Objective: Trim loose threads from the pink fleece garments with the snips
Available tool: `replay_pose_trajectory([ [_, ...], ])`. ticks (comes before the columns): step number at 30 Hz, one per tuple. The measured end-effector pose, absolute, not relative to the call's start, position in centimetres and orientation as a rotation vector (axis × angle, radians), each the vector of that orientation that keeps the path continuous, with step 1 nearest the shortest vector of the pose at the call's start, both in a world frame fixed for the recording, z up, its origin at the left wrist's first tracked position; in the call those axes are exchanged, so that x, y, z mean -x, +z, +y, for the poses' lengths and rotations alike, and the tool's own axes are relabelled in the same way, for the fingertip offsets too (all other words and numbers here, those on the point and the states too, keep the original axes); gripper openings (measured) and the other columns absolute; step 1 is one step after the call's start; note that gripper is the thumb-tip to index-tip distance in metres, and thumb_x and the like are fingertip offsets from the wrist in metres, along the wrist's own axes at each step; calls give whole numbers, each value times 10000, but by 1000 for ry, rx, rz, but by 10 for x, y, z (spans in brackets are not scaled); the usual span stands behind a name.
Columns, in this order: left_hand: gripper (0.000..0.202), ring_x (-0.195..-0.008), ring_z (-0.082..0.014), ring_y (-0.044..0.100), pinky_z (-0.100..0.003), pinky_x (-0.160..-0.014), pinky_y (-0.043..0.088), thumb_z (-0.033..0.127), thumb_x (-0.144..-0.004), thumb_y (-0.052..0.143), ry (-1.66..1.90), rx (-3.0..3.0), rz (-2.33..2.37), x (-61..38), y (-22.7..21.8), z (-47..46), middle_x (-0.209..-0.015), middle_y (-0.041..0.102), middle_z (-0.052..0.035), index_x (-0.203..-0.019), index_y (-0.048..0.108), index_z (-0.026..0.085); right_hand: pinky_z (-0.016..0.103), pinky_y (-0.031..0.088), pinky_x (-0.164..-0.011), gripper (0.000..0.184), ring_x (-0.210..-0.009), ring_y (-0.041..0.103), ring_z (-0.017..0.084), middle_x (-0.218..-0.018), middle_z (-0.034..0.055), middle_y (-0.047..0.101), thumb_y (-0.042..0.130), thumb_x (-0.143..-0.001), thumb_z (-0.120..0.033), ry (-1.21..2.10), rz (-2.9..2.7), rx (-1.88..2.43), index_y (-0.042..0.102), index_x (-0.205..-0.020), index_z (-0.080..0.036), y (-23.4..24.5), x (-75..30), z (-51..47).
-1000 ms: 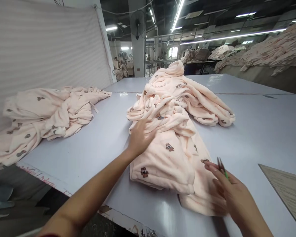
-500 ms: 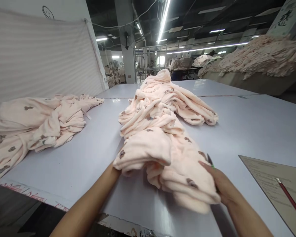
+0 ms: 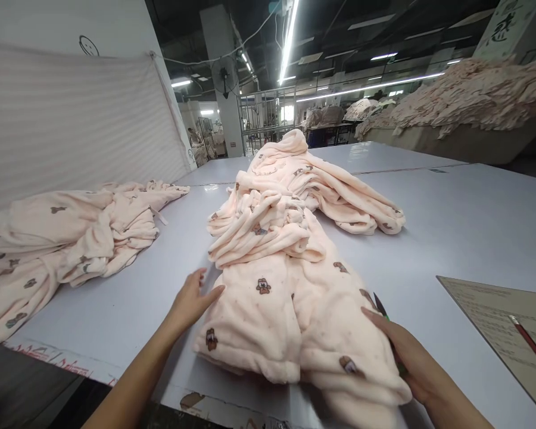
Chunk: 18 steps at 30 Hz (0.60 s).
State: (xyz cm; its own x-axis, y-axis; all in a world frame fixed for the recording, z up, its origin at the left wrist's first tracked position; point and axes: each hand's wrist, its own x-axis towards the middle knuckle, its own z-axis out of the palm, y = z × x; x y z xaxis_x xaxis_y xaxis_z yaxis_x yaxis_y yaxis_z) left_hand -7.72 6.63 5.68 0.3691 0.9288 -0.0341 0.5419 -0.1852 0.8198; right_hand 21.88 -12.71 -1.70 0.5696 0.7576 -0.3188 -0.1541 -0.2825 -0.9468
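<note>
A pale pink plush garment (image 3: pixel 259 322) with small brown bear motifs lies in front of me, its two legs toward the table's near edge and bunched folds farther up. My left hand (image 3: pixel 194 301) is open at its left side, fingers apart, the thumb touching the fabric. On the opposite side, my right hand (image 3: pixel 395 342) is closed around thread snips (image 3: pixel 380 305), whose dark pointed tip and a bit of green show above the fingers. The thumb of that hand rests against the right leg's edge; the other fingers are mostly hidden.
More pink printed fabric (image 3: pixel 84 232) lies on the left of the white table (image 3: pixel 433 238). A printed sheet (image 3: pixel 482 316) with a red pencil (image 3: pixel 533 345) on it is at the right. Behind stands a large bin (image 3: pixel 464 143) heaped with cloth. A pale curtain (image 3: pixel 71 119) hangs at left.
My left hand has come out from under the garment's left leg, which now lies flatter and nearer the table edge. My right hand stays at the right leg with the snips.
</note>
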Motion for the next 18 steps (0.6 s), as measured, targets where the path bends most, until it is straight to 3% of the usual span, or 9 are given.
replay_pose_trajectory([
  [2,846,-1303,-325,278,-485,-1070,234,480,-674,662,583,-2205,1098,77,66,43,-1434,283,-116,-1373,251,241,529,387,-889,604,-1043,543,414,-1077,181,643,608,-628,-583,763,-526,1830,616,-1024,-127,-28,-220,-134],
  [4,996,-1346,-361,160,-523,-1065,218,463,-579,733,357,-2602,757,66,61,20,-1496,133,-107,-1402,198,294,599,279,-939,704,-1127,451,451,-1275,181,504,610,-604,-597,537,-553,1980,535,-1145,-153,-34,-214,-141],
  [6,965,-1341,-432,73,-628,-1027,151,360,-562,750,255,-2781,631,48,45,8,-1502,78,-136,-1391,261,299,535,280,-979,669,-1176,431,385,-1347,98,439,571,-637,-608,399,-671,2001,490,-1186,-233,-38,-200,-147],
  [8,770,-1324,-424,171,-616,-1014,187,233,-652,660,301,-2687,688,33,31,14,-1463,223,-164,-1359,355,255,404,344,-980,581,-1204,442,289,-1329,34,470,575,-681,-563,318,-961,1926,483,-1183,-284,-45,-180,-150],
  [10,629,-1247,-353,372,-509,-1009,298,161,-694,580,308,-2507,671,26,31,35,-1361,428,-130,-1303,446,238,335,416,-916,610,-1207,455,248,-1371,27,442,601,-707,-469,212,-1298,1862,423,-1263,-293,-56,-162,-150],
  [12,549,-1133,-283,507,-399,-982,375,143,-676,578,273,-2373,583,28,47,61,-1246,559,-60,-1214,538,243,341,483,-789,683,-1160,504,266,-1431,56,369,574,-726,-361,116,-1496,1894,326,-1355,-260,-71,-151,-146],
  [14,484,-1078,-250,548,-345,-975,390,138,-639,605,266,-2286,547,34,71,83,-1169,616,-16,-1113,613,238,365,499,-651,671,-1013,599,286,-1430,85,370,497,-730,-262,95,-1499,1990,313,-1374,-224,-82,-150,-142],
  [18,350,-1007,-263,589,-345,-944,421,174,-545,696,375,-2104,657,39,108,106,-1008,689,-4,-889,703,231,395,460,-527,471,-662,657,291,-1032,73,692,412,-749,-211,183,-1376,2072,523,-1207,-227,-86,-169,-134],
])
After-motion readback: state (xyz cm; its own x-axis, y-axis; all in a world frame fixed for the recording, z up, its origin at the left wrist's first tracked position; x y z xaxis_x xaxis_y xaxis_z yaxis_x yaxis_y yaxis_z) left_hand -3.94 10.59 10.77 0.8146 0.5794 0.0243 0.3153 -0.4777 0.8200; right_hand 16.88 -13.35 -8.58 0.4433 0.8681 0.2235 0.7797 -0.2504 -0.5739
